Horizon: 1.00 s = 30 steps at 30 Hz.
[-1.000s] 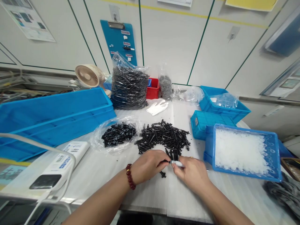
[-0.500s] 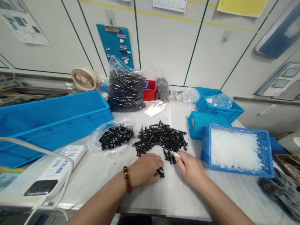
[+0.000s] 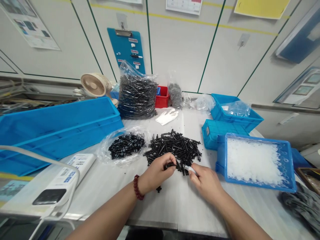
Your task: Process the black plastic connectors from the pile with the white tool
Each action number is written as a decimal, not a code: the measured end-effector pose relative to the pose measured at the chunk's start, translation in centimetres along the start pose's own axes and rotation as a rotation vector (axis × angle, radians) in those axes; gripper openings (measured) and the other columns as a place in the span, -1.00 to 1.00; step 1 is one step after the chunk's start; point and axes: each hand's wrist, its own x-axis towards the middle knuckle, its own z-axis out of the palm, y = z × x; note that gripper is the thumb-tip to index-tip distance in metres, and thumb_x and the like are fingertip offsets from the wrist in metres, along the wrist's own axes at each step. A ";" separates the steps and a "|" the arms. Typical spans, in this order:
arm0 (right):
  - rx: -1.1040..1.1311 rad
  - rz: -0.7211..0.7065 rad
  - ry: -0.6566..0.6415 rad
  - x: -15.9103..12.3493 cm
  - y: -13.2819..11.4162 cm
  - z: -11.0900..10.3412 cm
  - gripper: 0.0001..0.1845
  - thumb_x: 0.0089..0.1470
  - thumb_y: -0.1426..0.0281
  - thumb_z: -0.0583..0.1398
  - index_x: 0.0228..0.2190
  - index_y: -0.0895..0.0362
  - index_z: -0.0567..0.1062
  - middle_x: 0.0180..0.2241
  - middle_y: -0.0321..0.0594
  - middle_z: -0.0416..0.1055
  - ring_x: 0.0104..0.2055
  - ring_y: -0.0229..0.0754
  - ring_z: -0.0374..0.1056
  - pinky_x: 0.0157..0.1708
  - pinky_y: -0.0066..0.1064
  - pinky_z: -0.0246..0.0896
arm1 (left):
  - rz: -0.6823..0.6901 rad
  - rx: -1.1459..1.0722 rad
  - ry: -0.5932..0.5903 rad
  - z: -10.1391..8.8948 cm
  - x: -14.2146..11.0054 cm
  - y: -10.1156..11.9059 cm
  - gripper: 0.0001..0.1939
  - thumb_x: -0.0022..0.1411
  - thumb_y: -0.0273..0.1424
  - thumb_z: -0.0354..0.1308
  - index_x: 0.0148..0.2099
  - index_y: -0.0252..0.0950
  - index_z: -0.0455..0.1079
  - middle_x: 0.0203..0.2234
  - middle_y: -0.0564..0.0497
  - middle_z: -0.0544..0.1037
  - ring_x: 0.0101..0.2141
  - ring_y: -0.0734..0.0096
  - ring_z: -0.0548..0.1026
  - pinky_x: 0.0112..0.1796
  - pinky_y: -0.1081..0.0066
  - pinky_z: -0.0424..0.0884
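A loose pile of small black plastic parts lies on the white table. My left hand, with a red bead bracelet on the wrist, is pinched on one black part at the pile's near edge. Just to its right, my right hand is closed on a small white tube-like piece. One black part lies alone on the table below my left hand. A clear bag of black parts with pale bands sits left of the pile.
A blue tray of white rings stands at the right, with more blue bins behind it. Long blue trays fill the left. A big bag of black parts, a fan, a white glove and a red bin stand behind.
My left hand has risen from the table to the pile's edge and pinched a black part; one part stays on the table. My right hand kept the white piece and barely moved.
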 end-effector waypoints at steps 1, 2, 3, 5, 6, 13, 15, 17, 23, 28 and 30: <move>0.000 -0.001 -0.012 0.0 -0.1 0.0 -0.78 0.09 0.39 0.00 -0.57 0.12 0.26 -0.59 -0.32 0.29 -0.53 -0.27 0.17 -0.54 -0.46 -0.25 | -0.009 -0.037 -0.014 0.0 0.0 -0.1 -0.95 0.15 -0.45 -0.05 -0.32 -0.31 0.21 -0.52 0.09 0.35 -0.48 0.52 0.27 -0.46 0.54 0.18; 0.002 -0.002 -0.024 0.0 -0.2 -0.1 -0.79 0.08 0.39 0.01 -0.56 0.12 0.27 -0.59 -0.33 0.29 -0.53 -0.27 0.17 -0.54 -0.46 -0.25 | -0.024 -0.060 -0.031 0.0 0.1 -0.2 -0.92 0.18 -0.43 -0.07 -0.31 -0.31 0.22 -0.52 0.08 0.38 -0.50 0.52 0.27 -0.46 0.53 0.18; 0.006 -0.002 -0.034 0.0 -0.2 -0.1 -0.80 0.07 0.40 0.01 -0.56 0.12 0.27 -0.58 -0.33 0.30 -0.52 -0.27 0.18 -0.54 -0.46 -0.25 | -0.039 -0.065 -0.045 0.1 0.1 -0.2 -0.90 0.20 -0.42 -0.08 -0.29 -0.31 0.23 -0.51 0.07 0.40 -0.51 0.53 0.26 -0.46 0.53 0.18; 0.014 -0.003 -0.043 0.0 -0.2 -0.1 -0.82 0.06 0.41 0.02 -0.55 0.12 0.28 -0.58 -0.33 0.30 -0.52 -0.27 0.18 -0.54 -0.47 -0.24 | -0.052 -0.038 -0.049 0.1 0.1 -0.4 -0.88 0.23 -0.41 -0.08 -0.25 -0.31 0.25 -0.47 0.06 0.45 -0.52 0.54 0.27 -0.46 0.53 0.19; 0.018 -0.005 -0.041 0.0 -0.2 -0.2 -0.82 0.06 0.41 0.02 -0.55 0.12 0.28 -0.57 -0.33 0.31 -0.51 -0.27 0.19 -0.53 -0.47 -0.23 | -0.047 -0.023 -0.045 0.2 0.0 -0.5 -0.89 0.23 -0.41 -0.08 -0.24 -0.30 0.24 -0.44 0.06 0.46 -0.52 0.54 0.28 -0.45 0.52 0.21; -0.003 0.001 0.007 0.0 0.2 -0.1 -0.81 0.08 0.40 0.02 -0.54 0.11 0.31 -0.59 -0.33 0.30 -0.53 -0.28 0.18 -0.55 -0.46 -0.23 | 0.006 -0.029 -0.002 0.5 -0.1 -0.7 -0.92 0.24 -0.43 -0.07 -0.25 -0.30 0.23 -0.51 0.08 0.43 -0.37 0.45 0.45 -0.34 0.48 0.29; -0.009 -0.010 0.007 0.0 0.2 0.0 -0.81 0.07 0.40 0.02 -0.55 0.11 0.31 -0.59 -0.34 0.31 -0.53 -0.28 0.19 -0.55 -0.46 -0.23 | 0.027 -0.030 -0.003 0.4 -0.2 -0.7 -0.91 0.25 -0.42 -0.07 -0.25 -0.30 0.23 -0.53 0.08 0.42 -0.32 0.42 0.46 -0.32 0.47 0.29; -0.010 -0.008 0.015 0.0 0.2 0.0 -0.81 0.07 0.40 0.02 -0.55 0.11 0.31 -0.59 -0.34 0.30 -0.53 -0.29 0.19 -0.55 -0.46 -0.23 | 0.037 -0.025 0.024 0.4 -0.2 -0.8 -0.90 0.26 -0.40 -0.07 -0.26 -0.30 0.23 -0.53 0.08 0.41 -0.32 0.42 0.47 -0.33 0.47 0.30; -0.018 -0.034 0.015 -0.1 0.0 0.2 -0.83 0.06 0.41 0.04 -0.55 0.11 0.31 -0.59 -0.34 0.31 -0.54 -0.28 0.18 -0.54 -0.45 -0.25 | 0.033 0.033 -0.014 0.2 -0.2 -0.8 -0.90 0.26 -0.41 -0.06 -0.27 -0.30 0.25 -0.49 0.07 0.45 -0.40 0.48 0.43 -0.35 0.49 0.29; -0.033 -0.088 -0.031 -0.2 -0.3 0.5 -0.86 0.03 0.44 0.08 -0.55 0.12 0.32 -0.60 -0.35 0.29 -0.53 -0.29 0.18 -0.54 -0.46 -0.25 | 0.049 0.115 -0.128 0.6 -0.1 -0.8 -0.90 0.26 -0.41 -0.04 -0.26 -0.29 0.27 -0.49 0.09 0.47 -0.42 0.49 0.42 -0.34 0.49 0.27; -0.044 -0.088 -0.042 -0.3 -0.3 0.6 -0.87 0.02 0.44 0.09 -0.54 0.12 0.32 -0.60 -0.36 0.29 -0.53 -0.29 0.20 -0.54 -0.46 -0.25 | 0.046 0.133 -0.164 0.7 -0.1 -0.8 -0.91 0.26 -0.40 -0.04 -0.25 -0.28 0.26 -0.47 0.09 0.49 -0.41 0.49 0.43 -0.34 0.50 0.28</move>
